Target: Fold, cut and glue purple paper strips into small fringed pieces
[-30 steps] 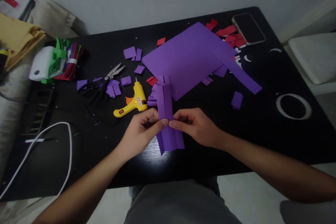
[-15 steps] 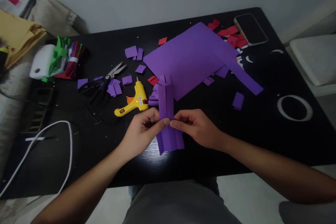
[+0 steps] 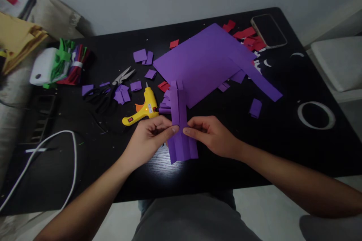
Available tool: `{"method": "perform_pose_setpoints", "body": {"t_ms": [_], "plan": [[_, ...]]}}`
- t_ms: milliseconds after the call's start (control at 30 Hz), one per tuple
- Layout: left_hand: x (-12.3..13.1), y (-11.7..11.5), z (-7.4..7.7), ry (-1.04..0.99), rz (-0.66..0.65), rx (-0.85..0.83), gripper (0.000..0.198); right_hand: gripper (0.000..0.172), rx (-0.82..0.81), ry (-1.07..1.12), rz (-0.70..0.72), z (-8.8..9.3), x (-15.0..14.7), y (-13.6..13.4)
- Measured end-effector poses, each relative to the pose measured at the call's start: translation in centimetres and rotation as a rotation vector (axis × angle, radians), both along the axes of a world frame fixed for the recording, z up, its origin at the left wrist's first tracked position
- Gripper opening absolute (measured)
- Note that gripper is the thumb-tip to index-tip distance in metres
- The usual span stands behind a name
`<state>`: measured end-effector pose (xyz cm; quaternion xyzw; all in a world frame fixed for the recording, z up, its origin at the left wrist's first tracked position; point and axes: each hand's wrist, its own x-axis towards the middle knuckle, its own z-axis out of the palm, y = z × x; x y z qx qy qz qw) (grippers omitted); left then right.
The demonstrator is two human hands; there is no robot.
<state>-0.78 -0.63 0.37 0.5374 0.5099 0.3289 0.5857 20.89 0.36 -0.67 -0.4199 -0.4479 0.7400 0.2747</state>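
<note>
A creased strip of purple paper [image 3: 182,147] is held upright between my hands above the table's front part. Its upper half is folded inward along lengthwise creases, while the lower end flares wider. My left hand [image 3: 151,135] pinches its left edge, thumb in front and fingers behind. On the right edge, my right hand [image 3: 210,133] pinches it the same way. Just left of the strip lies a yellow glue gun [image 3: 145,107] with a small orange light lit. Small folded purple pieces [image 3: 166,101] are partly hidden behind the strip.
A large purple sheet [image 3: 200,60] lies behind my hands. Black-handled scissors [image 3: 113,86] rest at the left among folded purple pieces. Toward the back right are red scraps [image 3: 246,34] and a phone [image 3: 268,30]. A tape ring [image 3: 301,115] lies right; a white cable [image 3: 75,150] loops left.
My left thumb has slid slightly left, away from the strip's middle toward its edge. Both hands keep hold of the paper. The whole view has shifted a little.
</note>
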Motion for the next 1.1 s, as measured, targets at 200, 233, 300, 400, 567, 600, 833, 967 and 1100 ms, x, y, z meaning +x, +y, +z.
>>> {"method": "perform_pose_setpoints", "body": {"t_ms": [200, 233, 300, 400, 567, 600, 833, 967, 1100], "plan": [[-0.06, 0.01, -0.05, 0.031, 0.009, 0.011, 0.024, 0.029, 0.018, -0.011, 0.002, 0.06, 0.05, 0.01], [-0.05, 0.03, -0.02, 0.034, 0.014, 0.005, 0.026, 0.029, 0.025, -0.023, 0.001, 0.07, 0.04, 0.01], [-0.03, 0.09, 0.11, 0.041, 0.021, -0.002, 0.031, 0.03, 0.037, -0.048, -0.007, 0.09, 0.02, 0.03], [-0.11, 0.21, 0.36, 0.059, 0.009, 0.005, 0.04, 0.031, 0.041, -0.057, -0.02, 0.14, 0.03, 0.15], [-0.47, 0.39, 0.68, 0.016, 0.036, 0.004, 0.049, 0.031, 0.045, -0.069, -0.062, 0.19, 0.15, 0.43], [-0.48, 0.39, 0.71, -0.001, 0.04, 0.003, 0.048, 0.031, 0.055, -0.072, -0.068, 0.2, 0.17, 0.45], [-0.08, 0.22, 0.62, -0.052, 0.055, 0.041, 0.025, 0.033, 0.078, -0.073, -0.082, 0.21, 0.15, 0.24], [-0.08, 0.13, 0.51, 0.038, 0.013, 0.108, 0.018, 0.031, 0.065, -0.062, -0.076, 0.16, 0.08, 0.21], [-0.11, -0.21, 0.31, 0.086, 0.049, 0.183, 0.017, 0.029, 0.051, -0.042, -0.08, 0.18, 0.03, 0.2]]}}
